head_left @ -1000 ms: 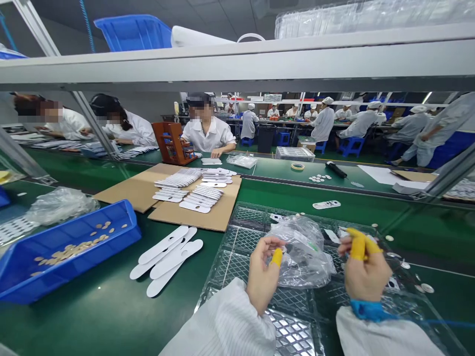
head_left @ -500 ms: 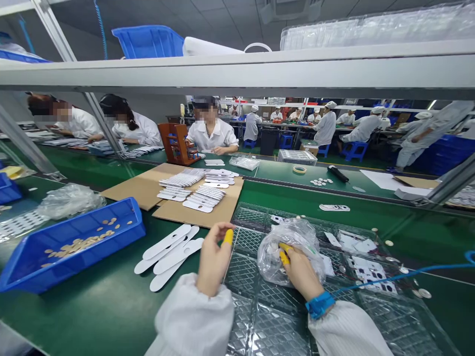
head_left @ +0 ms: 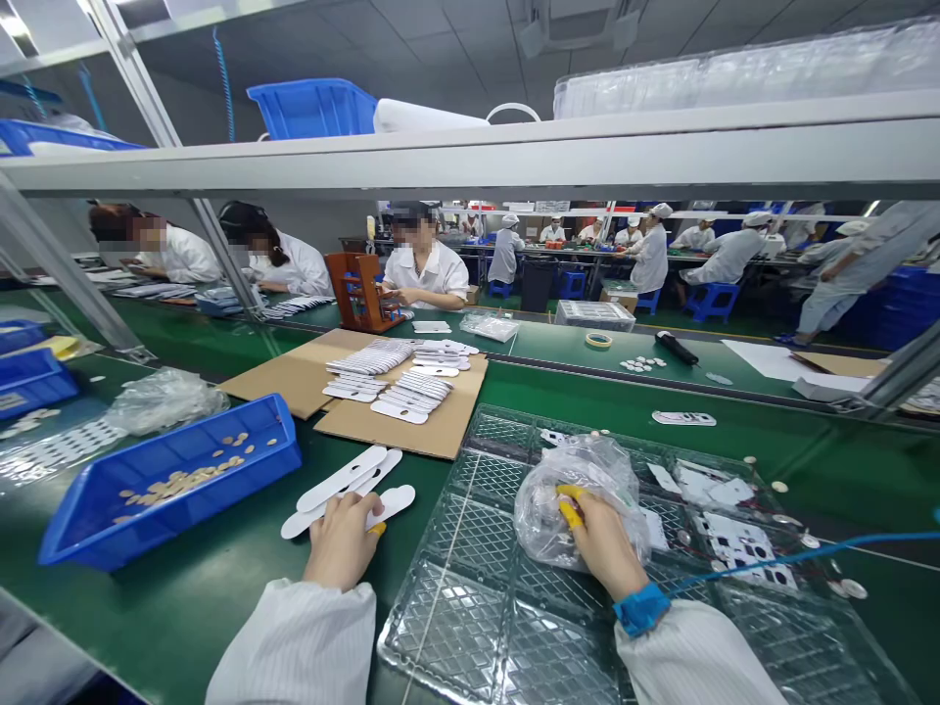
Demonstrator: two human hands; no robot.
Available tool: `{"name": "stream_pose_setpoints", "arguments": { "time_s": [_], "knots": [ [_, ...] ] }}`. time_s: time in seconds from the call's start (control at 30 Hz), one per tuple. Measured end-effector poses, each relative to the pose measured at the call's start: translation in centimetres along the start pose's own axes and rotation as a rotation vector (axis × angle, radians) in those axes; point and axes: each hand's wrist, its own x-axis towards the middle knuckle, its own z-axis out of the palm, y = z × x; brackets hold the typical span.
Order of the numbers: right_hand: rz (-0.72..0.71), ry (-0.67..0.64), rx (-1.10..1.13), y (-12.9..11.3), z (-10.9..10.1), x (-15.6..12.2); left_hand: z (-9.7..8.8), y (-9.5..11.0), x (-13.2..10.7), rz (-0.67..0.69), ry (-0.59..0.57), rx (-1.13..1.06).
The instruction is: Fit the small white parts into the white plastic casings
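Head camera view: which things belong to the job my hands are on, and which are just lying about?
Apparently in use:
white elongated pieces, under the left hand
clear plastic bag, under the right hand
clear plastic tray, under the bag

Apparently just lying about:
tape roll
black cylindrical object
white paper sheet

Bare tabletop (head_left: 202, 602) lies between the blue bin (head_left: 220, 501) and the left hand (head_left: 342, 543); the bin's wall bars passage farther left. Between the hands, the clear tray (head_left: 455, 592) has uncovered compartments. A plastic bag (head_left: 535, 509) at the right hand (head_left: 600, 529) obstructs its middle. A blue cord (head_left: 808, 551) crosses its right side.
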Motion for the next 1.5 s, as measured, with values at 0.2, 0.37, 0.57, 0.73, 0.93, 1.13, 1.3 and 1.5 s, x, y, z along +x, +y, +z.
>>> {"name": "stream_pose_setpoints", "arguments": {
  "time_s": [0.2,0.37,0.57,0.73,0.93,1.13,1.3,1.5],
  "knots": [
    [-0.029,0.087,0.183,-1.2,-1.0,-0.7,-2.0,1.7,-0.2,0.104,0.042,-0.196],
    [0.005,0.095,0.459,-2.6,-0.7,-1.5,-4.3,7.4,-0.8,0.312,0.051,-0.726],
    [0.046,0.07,0.752,-3.5,-1.3,-1.8,-1.8,16.9,-1.3,0.375,-0.357,-1.293],
    [0.071,0.086,0.857,-3.5,-2.4,-1.4,2.3,19.9,-1.8,0.27,-0.445,-1.429],
    [0.13,0.163,0.915,-4.0,-2.5,-1.3,3.2,19.2,-3.3,0.35,-0.504,-1.465],
    [0.135,0.217,0.778,-4.5,-2.5,-1.9,2.2,19.4,-4.1,0.377,-0.443,-1.376],
    [0.067,0.257,0.652,-4.2,-2.0,-2.1,2.1,19.4,-4.2,0.424,-0.448,-1.329],
    [0.287,0.272,0.916,-4.3,-1.6,-1.7,2.1,19.2,-4.1,0.471,-0.423,-1.343]
  ]
}}
